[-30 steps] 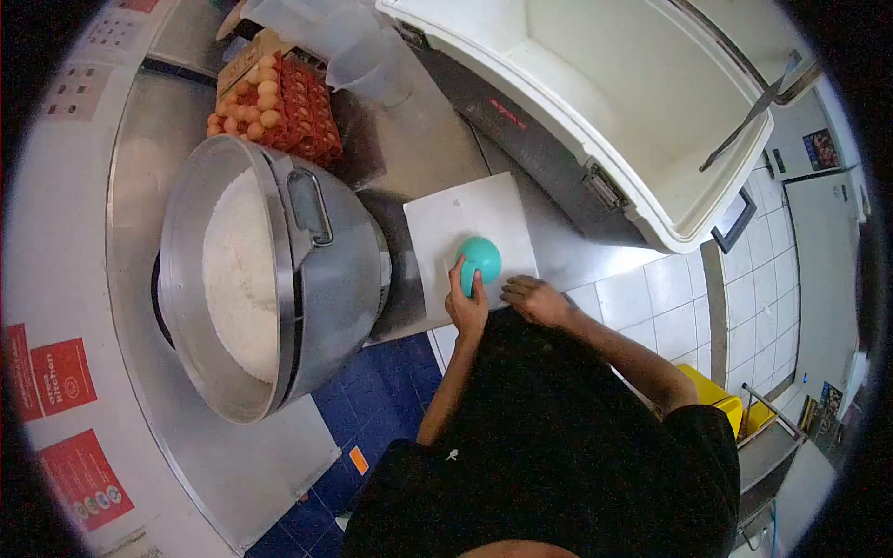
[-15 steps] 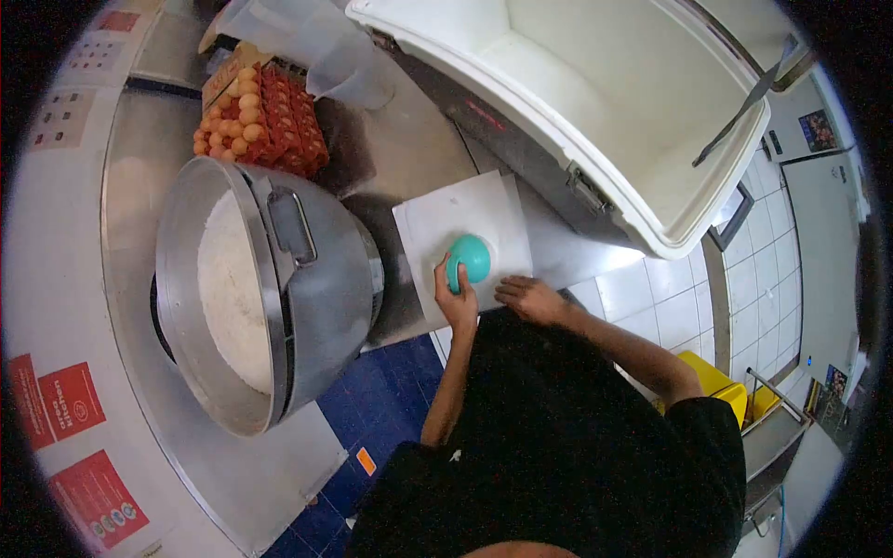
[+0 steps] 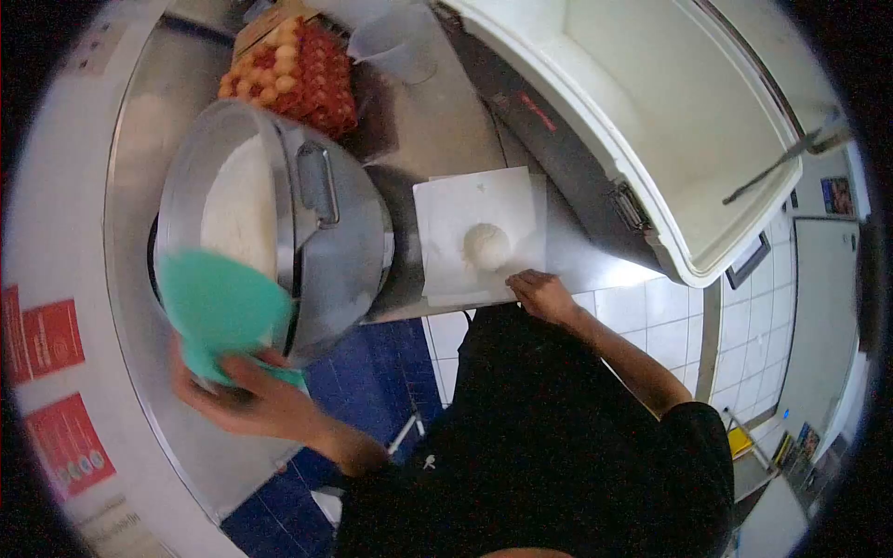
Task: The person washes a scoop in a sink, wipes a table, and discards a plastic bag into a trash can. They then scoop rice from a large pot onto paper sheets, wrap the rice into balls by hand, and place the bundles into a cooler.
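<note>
My left hand (image 3: 246,395) is closed around a turquoise bowl (image 3: 223,302), blurred by motion, in front of the large metal pot (image 3: 349,237). Inside the pot lies a white mass that looks like cooked rice (image 3: 240,209). A rounded white mound (image 3: 486,246), similar in look, sits on stacked sheets of white paper (image 3: 451,209) on the metal counter. At the paper's near right edge, my right hand (image 3: 544,296) has its fingers bunched together and touching the sheet. The bowl hides part of the pot's rim.
Red trays of eggs (image 3: 293,79) stand behind the pot, beside a clear plastic container (image 3: 395,46). A large open cooler box (image 3: 670,139) with a white interior fills the right back. The steel counter (image 3: 400,130) runs beneath these things.
My left hand has lifted the turquoise bowl off the paper and carried it left to the pot, uncovering the white mound. My right hand stays by the paper; the view has shifted.
</note>
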The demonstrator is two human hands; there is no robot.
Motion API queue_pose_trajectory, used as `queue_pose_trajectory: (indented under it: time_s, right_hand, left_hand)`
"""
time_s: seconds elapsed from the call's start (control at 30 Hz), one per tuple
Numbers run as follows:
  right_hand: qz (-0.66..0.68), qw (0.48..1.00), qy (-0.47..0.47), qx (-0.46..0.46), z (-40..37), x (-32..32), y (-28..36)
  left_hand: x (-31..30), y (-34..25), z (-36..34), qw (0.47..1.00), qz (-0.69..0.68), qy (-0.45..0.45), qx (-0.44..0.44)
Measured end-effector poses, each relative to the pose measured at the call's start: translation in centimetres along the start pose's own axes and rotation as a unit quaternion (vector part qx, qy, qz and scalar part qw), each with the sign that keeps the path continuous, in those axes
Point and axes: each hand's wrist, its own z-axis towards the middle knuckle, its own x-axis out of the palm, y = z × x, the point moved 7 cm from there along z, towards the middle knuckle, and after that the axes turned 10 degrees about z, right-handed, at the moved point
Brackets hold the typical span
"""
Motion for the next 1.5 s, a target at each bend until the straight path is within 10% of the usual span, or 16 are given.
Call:
queue_pose_trajectory:
  time_s: [0.13,0.2,0.23,0.27,0.33,0.4,0.5,0.7,0.87,1.03,1.13,1.37,1.5]
  right_hand:
    - [0.027,0.998,-0.047,0.029,0.4,-0.7,0.0]
    - [0.027,0.997,-0.068,0.039,0.8,-1.1,0.6]
    - [0.039,0.993,-0.049,0.099,0.9,-1.7,1.0]
    - [0.049,0.986,-0.03,0.157,0.9,-2.1,0.8]
    - [0.042,0.989,-0.039,0.139,0.6,-1.6,0.0]
    - [0.037,0.991,-0.046,0.119,0.1,-1.1,-0.2]
    - [0.083,0.982,-0.103,0.133,0.0,-2.1,0.3]
    - [0.162,0.926,-0.174,0.292,1.7,-3.7,-2.1]
    - [-0.088,0.977,-0.137,0.135,2.4,-0.6,-6.5]
    - [-0.13,0.958,-0.193,0.168,5.8,-5.4,-3.5]
    - [-0.2,0.947,-0.221,0.122,9.9,-6.2,-5.1]
    - [-0.271,0.944,-0.15,0.116,12.2,-6.5,-6.7]
    - [-0.177,0.972,-0.11,0.11,12.1,-6.8,-4.8]
  left_hand:
    - [-0.3,-2.7,4.7,0.959,0.202,-0.015,0.197]
    - [0.3,-1.9,0.4,0.982,0.09,-0.03,0.165]
    - [3.4,0.3,-4.2,0.977,-0.171,0.101,0.074]
    - [6.0,-2.8,-7.2,0.927,-0.158,0.233,0.248]
    - [13.9,-1.8,-14.9,0.843,-0.196,0.471,0.17]
    - [18.8,5.9,-22.3,0.874,0.037,0.391,0.285]
    - [21.6,12.0,-24.0,0.836,-0.057,0.478,0.261]
    - [26.4,13.7,-24.5,0.866,-0.173,0.467,0.04]
    - [29.1,14.9,-26.9,0.896,-0.094,0.429,0.07]
    - [24.4,11.5,-23.1,0.956,-0.011,0.281,0.081]
    - [24.6,8.9,-26.1,0.889,-0.267,0.371,0.031]
    - [30.0,9.8,-23.5,0.912,-0.249,0.324,-0.031]
    - [31.5,4.4,-18.0,0.912,-0.149,0.293,0.244]
